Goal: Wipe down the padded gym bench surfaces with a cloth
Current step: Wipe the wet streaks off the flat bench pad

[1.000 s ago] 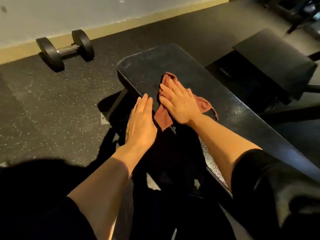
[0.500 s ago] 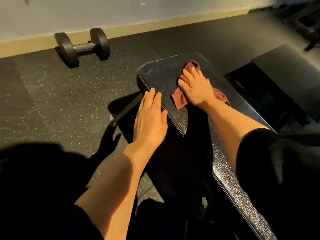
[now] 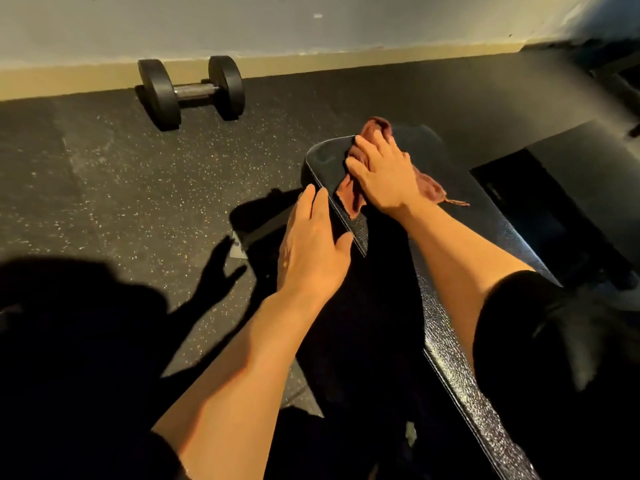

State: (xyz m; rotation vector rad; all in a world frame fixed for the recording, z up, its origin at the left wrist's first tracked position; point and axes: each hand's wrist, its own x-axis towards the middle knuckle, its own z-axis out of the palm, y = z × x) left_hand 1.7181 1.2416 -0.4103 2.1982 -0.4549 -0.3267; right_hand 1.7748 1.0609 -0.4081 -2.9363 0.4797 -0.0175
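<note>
Right hand [image 3: 384, 178] grip spread, pressing cloth [image 3: 353, 197] onto bench [image 3: 322, 161], left hand [image 3: 311, 251] flat against bench edge

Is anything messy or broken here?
Nothing's broken or spilled. Only a dumbbell lies alone on the floor by the wall, and a loose thread trails from the cloth on the bench.

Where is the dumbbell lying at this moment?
In the head view the dumbbell lies on the floor at the upper left, beside the baseboard, well apart from the padded bench.
</note>
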